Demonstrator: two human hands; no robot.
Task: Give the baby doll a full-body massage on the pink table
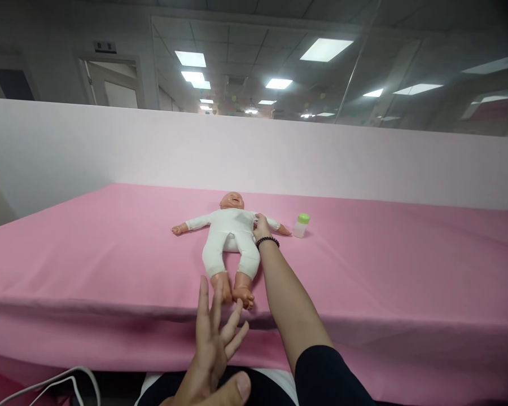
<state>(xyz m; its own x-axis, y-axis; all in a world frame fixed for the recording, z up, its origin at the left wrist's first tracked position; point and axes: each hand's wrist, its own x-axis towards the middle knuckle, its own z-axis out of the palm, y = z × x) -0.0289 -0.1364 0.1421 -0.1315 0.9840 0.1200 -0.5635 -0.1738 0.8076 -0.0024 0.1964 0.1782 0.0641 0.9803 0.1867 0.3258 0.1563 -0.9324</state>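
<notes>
Seemingly at a stage of one-sided contact, the head view shows a baby doll with a white cloth body and glossy tan plastic head, hands and feet [232, 223] lying on its back on a broad surface covered in smooth pink sheeting [406, 265], arms flung wide and feet towards the wearer. It is laid out and not lifted; as far as I can judge, a firm hold from both sides is not yet made. The right hand [261, 227], above a bracelet of dark round beads [267, 241], is at the doll's side just below its arm, fingers partly curled and partly hidden, so whether it grips or merely touches I cannot tell. The left hand [211, 351] is spread wide with nothing in it, in front of the doll's feet; its fingertips overlap them in view, though contact is unclear. Beside the doll's outstretched arm is a small translucent bottle with a lime-green cap [300, 228], closed and in neither hand. Soft, matte fabric wrinkles lightly at the doll's hips, while the feet look hard and moulded, with rounded toes. Faint creases cross the sheeting, which folds down over the near edge.
</notes>
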